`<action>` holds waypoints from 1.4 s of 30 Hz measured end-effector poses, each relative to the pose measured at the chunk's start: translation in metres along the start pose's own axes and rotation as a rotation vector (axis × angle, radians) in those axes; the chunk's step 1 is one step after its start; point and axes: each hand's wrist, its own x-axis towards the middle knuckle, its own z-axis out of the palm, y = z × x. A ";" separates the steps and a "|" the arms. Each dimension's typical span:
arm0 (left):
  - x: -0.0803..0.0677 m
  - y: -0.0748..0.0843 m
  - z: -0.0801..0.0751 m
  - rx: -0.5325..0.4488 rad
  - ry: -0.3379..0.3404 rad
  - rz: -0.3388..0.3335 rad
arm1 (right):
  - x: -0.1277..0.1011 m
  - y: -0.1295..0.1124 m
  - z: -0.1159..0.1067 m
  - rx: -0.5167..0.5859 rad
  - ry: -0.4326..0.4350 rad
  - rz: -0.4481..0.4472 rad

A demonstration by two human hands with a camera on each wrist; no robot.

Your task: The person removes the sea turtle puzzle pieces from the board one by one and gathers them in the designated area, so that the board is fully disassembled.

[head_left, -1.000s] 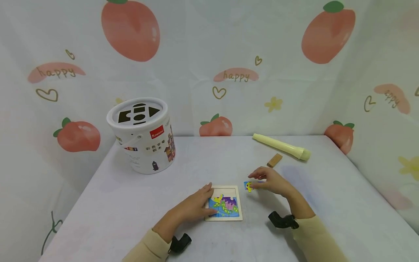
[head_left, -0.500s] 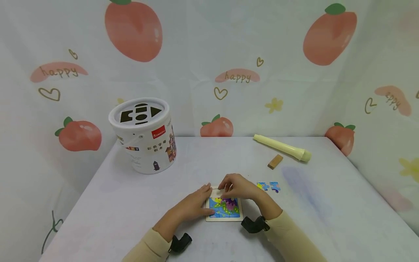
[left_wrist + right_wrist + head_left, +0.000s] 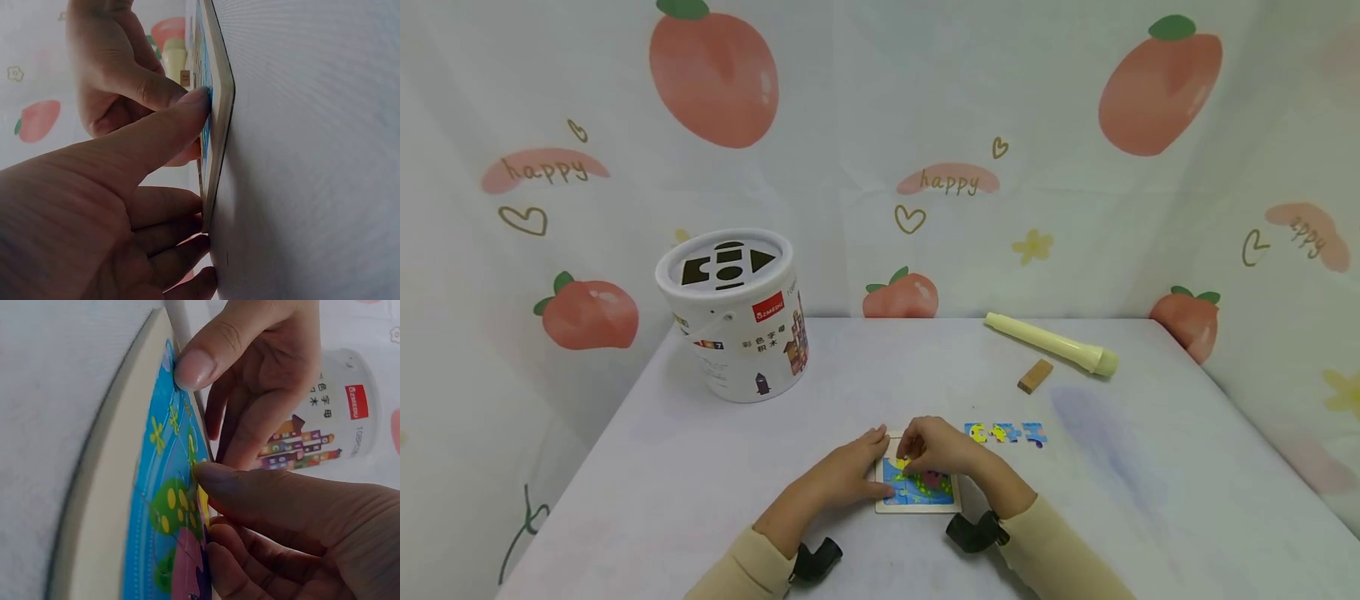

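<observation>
A small square jigsaw puzzle in a wooden frame (image 3: 917, 509) lies on the table, with blue, green, pink and yellow pieces in it. My left hand (image 3: 842, 477) grips its left side; in the left wrist view the thumb (image 3: 181, 115) presses on the face and the fingers are at the edge. My right hand (image 3: 946, 448) bends over the upper part of the puzzle, thumb and fingertips pinching at a yellow puzzle piece (image 3: 899, 463), mostly hidden by the fingers. Beside the frame lie three loose pieces: one left (image 3: 975, 432), one middle (image 3: 1004, 432), one right (image 3: 1034, 432).
A white lidded bucket (image 3: 741, 342) with shaped holes in its top stands at the back left. At the back right are a pale yellow, torch-shaped tube (image 3: 1048, 342) and a small wooden block (image 3: 1035, 377). A printed cloth hangs behind the table.
My right hand has moved left from the loose pieces to the puzzle, then slightly down over it. A loose piece formerly under the hand now shows. My left hand stays on the frame.
</observation>
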 end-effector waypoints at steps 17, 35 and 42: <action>0.002 -0.001 0.003 -0.030 0.009 -0.012 | -0.001 -0.004 0.004 0.015 -0.014 0.002; 0.002 -0.001 0.002 -0.033 0.007 -0.018 | -0.001 -0.003 0.005 0.001 0.024 -0.021; 0.003 -0.001 0.003 -0.014 0.007 -0.010 | 0.000 -0.002 0.007 0.004 0.017 0.002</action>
